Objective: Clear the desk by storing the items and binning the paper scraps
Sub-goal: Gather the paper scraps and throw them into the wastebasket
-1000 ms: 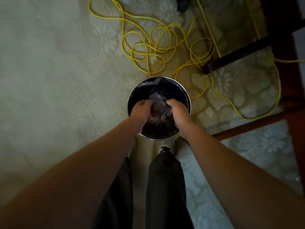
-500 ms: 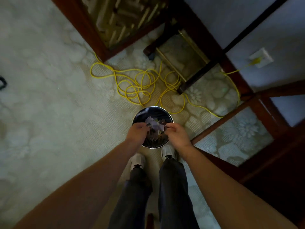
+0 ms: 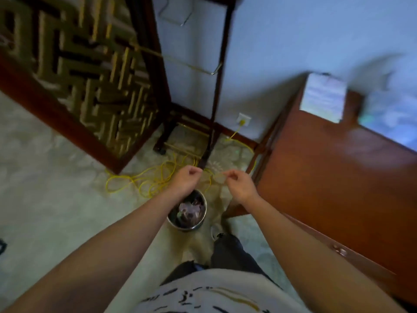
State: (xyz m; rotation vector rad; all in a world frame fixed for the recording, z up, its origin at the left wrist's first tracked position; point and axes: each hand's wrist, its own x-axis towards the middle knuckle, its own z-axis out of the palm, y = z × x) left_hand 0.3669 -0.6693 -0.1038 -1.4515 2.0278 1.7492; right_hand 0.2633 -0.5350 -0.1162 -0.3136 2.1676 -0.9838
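A round metal bin (image 3: 198, 224) stands on the carpet by my feet, with crumpled paper scraps (image 3: 188, 210) lying inside it. My left hand (image 3: 186, 180) hovers above the bin's far rim, fingers curled in with nothing in them. My right hand (image 3: 237, 184) is raised to the right of the bin, fingers also loosely curled and holding nothing. The wooden desk (image 3: 327, 177) stretches along the right side. On its far end lies a white stack of papers (image 3: 322, 98), and a blurred pale item (image 3: 390, 114) sits beyond that.
A tangled yellow cable (image 3: 155, 179) lies on the carpet behind the bin and runs to a wall socket (image 3: 243, 119). A dark wooden lattice screen (image 3: 85, 71) leans at the left. A thin dark stand (image 3: 216, 98) rises by the wall.
Both hands have let go of the paper scraps and lifted out of the bin. The view has risen and tilted up, bringing the desk and wall into sight.
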